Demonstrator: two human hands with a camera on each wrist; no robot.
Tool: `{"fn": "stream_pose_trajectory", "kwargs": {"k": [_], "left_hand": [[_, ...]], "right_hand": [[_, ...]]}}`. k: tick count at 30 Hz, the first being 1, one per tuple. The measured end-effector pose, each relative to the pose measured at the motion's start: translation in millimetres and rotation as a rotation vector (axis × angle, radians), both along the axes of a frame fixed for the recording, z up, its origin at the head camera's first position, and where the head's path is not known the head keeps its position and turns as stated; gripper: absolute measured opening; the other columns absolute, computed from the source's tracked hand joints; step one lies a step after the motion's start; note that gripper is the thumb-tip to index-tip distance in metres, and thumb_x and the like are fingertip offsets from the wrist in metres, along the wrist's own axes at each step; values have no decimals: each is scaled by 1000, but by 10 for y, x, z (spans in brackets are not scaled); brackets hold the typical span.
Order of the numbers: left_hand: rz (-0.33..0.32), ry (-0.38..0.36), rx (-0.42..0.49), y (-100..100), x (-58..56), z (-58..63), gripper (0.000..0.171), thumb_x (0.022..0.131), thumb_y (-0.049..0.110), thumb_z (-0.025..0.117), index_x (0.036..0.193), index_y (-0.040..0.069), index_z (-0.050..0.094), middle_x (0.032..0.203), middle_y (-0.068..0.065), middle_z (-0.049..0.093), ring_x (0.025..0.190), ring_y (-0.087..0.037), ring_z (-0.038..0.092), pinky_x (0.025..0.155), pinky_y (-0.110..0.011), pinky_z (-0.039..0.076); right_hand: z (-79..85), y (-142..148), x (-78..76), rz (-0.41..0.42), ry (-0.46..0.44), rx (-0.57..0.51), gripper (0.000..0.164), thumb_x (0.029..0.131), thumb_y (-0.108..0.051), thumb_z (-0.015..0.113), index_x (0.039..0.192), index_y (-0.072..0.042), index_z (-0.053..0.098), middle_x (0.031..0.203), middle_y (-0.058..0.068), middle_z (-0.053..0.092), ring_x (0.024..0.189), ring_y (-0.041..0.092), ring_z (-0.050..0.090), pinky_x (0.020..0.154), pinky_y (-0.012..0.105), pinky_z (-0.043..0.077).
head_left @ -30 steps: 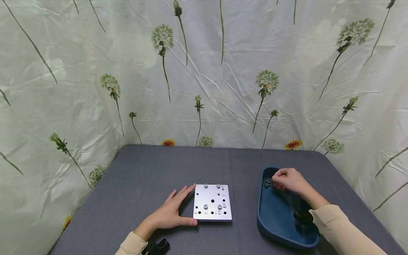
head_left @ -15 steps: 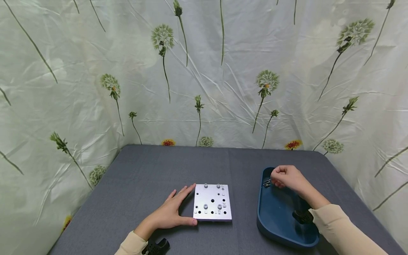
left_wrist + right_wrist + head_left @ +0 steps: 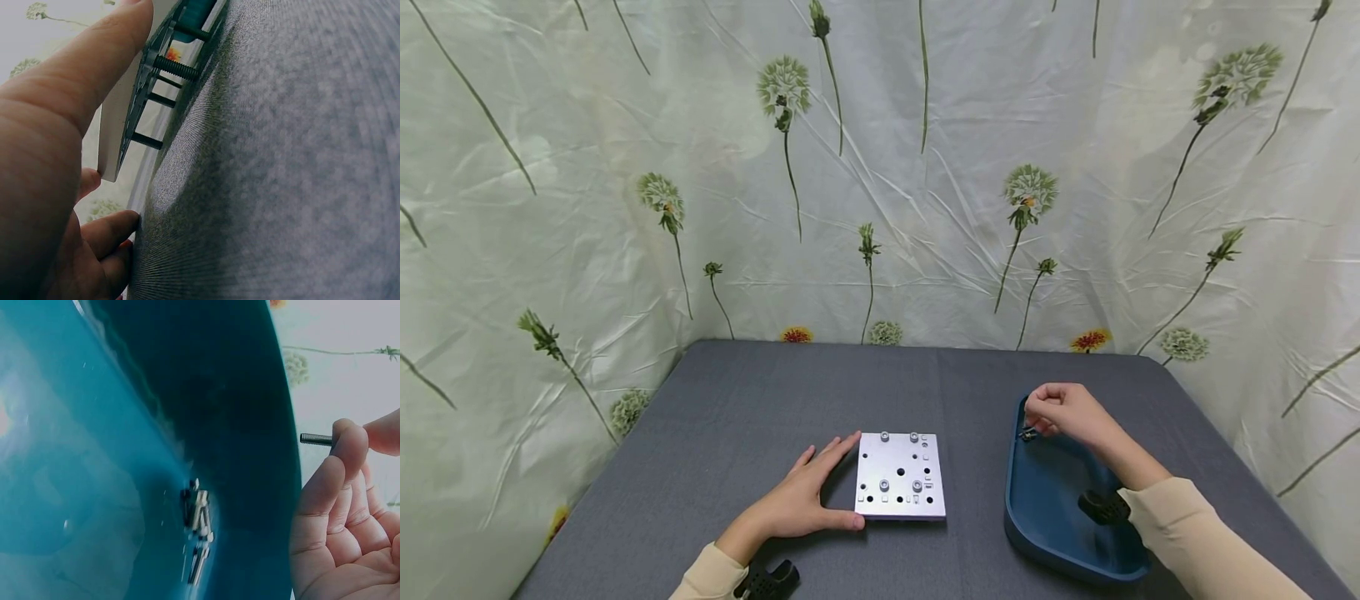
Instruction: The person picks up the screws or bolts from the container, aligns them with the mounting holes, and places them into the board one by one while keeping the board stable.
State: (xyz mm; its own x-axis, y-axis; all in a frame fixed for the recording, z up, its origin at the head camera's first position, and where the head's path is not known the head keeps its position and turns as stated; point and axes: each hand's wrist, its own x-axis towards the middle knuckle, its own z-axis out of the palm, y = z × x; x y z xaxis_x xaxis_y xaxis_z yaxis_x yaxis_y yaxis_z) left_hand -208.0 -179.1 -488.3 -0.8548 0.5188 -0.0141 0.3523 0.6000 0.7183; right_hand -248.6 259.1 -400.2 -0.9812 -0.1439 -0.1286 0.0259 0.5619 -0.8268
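The right hand (image 3: pixel 1063 410) has shifted left and slightly farther since a second ago, to the tray's (image 3: pixel 1060 508) far end, pinching a screw (image 3: pixel 315 439). The left hand (image 3: pixel 801 498) stays put, fingers apart, along the plate's (image 3: pixel 900 485) left edge. Desk (image 3: pixel 790 400) stretches between plate and tray, and beyond both. The plate is silver and drilled, four screw heads (image 3: pixel 884 487) on top, threaded shanks (image 3: pixel 176 68) jutting beneath.

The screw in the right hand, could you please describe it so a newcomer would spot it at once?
On the table, find the blue tray, then the right hand at its far end. It pinches the screw, threaded end showing. Only this one is in a hand; the other screws lie in the tray or stand in the plate.
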Motion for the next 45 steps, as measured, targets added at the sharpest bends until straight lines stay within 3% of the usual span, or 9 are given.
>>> {"fn": "stream_pose_trajectory", "kwargs": {"k": [15,24,31,39,45], "left_hand": [[-8,6,7,-8,-2,1,115,82,55,91,172,23,28,177,-11,33,165,-45,25,131,-75,4],[-7,4,9,-10,-3,-4,115,81,54,92,172,21,28,177,-12,33,165,-45,25,131,-75,4],[-6,-1,8,-7,-5,-6,114,82,55,91,172,23,29,176,-11,33,165,-44,25,131,-75,4],[-10,1,11,-13,0,7,114,82,54,91,172,22,29,176,-12,33,165,-45,25,130,-75,4],[-8,15,0,-10,-6,-7,115,81,56,91,172,23,28,176,-11,34,165,-44,26,130,-75,5]], "right_hand": [[44,-287,2,72,-31,-103,21,105,-17,62,107,2,69,87,7,77,78,17,70,74,33,63],[59,-493,21,124,-19,-110,20,105,-17,64,107,3,70,86,6,77,79,20,71,73,32,62],[29,-606,7,149,-6,-107,20,104,-17,66,106,3,70,82,4,73,74,19,64,70,32,59],[3,-749,-21,201,-2,-120,22,105,-15,66,107,7,69,89,14,77,78,23,69,73,33,63],[-21,-866,-24,221,-4,-116,19,104,-15,68,103,4,70,91,17,78,77,23,70,74,34,64]]}}
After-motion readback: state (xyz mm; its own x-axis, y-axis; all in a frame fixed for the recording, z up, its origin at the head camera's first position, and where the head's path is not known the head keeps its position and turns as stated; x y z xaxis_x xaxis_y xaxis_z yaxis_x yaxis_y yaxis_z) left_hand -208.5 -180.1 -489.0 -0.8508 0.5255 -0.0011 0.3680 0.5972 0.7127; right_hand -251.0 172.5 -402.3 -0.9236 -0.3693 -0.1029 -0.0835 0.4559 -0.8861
